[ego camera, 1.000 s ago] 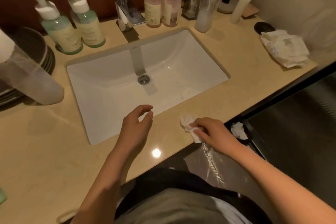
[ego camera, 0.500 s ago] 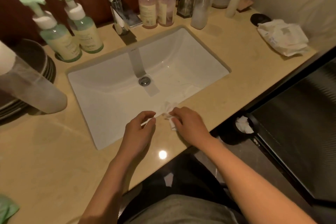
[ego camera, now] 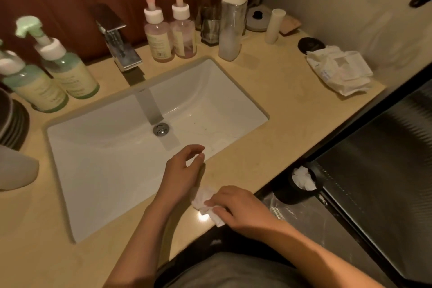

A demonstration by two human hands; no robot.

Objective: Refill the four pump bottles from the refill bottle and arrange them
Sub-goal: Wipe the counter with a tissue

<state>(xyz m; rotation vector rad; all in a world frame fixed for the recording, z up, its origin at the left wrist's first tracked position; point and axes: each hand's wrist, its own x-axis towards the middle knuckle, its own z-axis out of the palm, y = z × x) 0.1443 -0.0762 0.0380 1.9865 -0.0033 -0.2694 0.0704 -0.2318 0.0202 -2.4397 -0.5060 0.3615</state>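
Four pump bottles stand along the back of the bench (ego camera: 280, 105) in the head view, all with pumps on. The green pump bottles (ego camera: 70, 75) are side by side at upper left. The pink pump bottles (ego camera: 161, 40) are paired at upper centre, just right of the faucet (ego camera: 117, 37). Near the pink pair stands a tall clear bottle (ego camera: 231, 23) with a white cap, probably the refill bottle, and only a little pale liquid shows at its bottom.

Down at lower centre, the right hand (ego camera: 238, 206) has its grip curled over a crumpled tissue (ego camera: 205, 199), pressing it onto the front edge of the bench. The left hand (ego camera: 184, 170) hovers over the front rim of the sink (ego camera: 93, 170). Its grip is loose, with the fingers half curled and nothing in them.

My call is that refilling and lining up look finished, and this is the clean-up wipe. The next move calls for keeping that tissue pinched and carrying it to the bin (ego camera: 304, 180) at lower right, below the bench edge, where white scraps already sit. After that, a glance at the bottle spacing is all that's left.
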